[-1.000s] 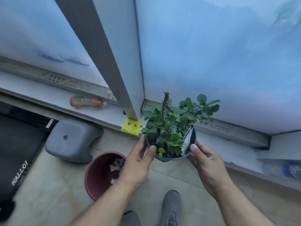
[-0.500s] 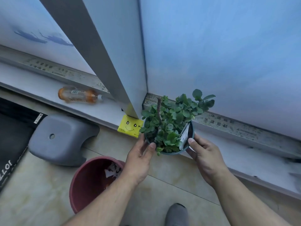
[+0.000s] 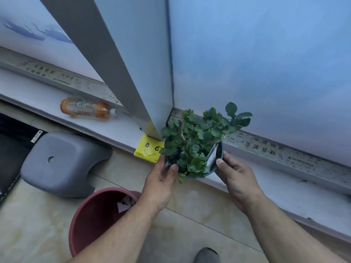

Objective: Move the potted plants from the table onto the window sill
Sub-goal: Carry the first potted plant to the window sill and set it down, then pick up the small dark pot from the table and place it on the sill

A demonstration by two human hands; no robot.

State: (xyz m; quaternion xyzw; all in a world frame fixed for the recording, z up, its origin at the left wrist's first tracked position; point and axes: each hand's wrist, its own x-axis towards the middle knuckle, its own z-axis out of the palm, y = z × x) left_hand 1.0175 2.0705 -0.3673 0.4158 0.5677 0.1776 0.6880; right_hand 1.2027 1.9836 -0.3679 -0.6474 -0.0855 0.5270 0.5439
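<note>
Potted plant (image 3: 195, 147) is now over the window sill (image 3: 275, 179), right in the corner beside the grey window post (image 3: 121, 73); a second ago it hung out over the floor tiles in front of the ledge, so the carry is basically done and this looks like the set-down. Can't tell if the pot base is touching the sill yet, since the underside is hidden by the pot and the hands. Left hand (image 3: 161, 179) is wrapped on the pot's left wall, thumb up at the rim; right hand (image 3: 235, 177) cups the right wall with the thumb pressed on the rim next to the white label tag (image 3: 212, 155). Both are closed on the pot, neither letting go. Versus the earlier frames: the pot has gone forward and slightly right, closer to the glass, with leaves now overlapping the lower window frame rail (image 3: 266, 149); the view has also shifted. The yellow smiley box (image 3: 149, 149) sits just left of the pot, very near it, so watch for a nudge when lowering. The orange bottle (image 3: 87, 109) lies on its side further left on the sill, well clear. The red bucket (image 3: 98, 215) and grey stool (image 3: 62, 164) sit on the floor, out of the way. My guess at what's left: lower flat, check it sits stable, release.
</note>
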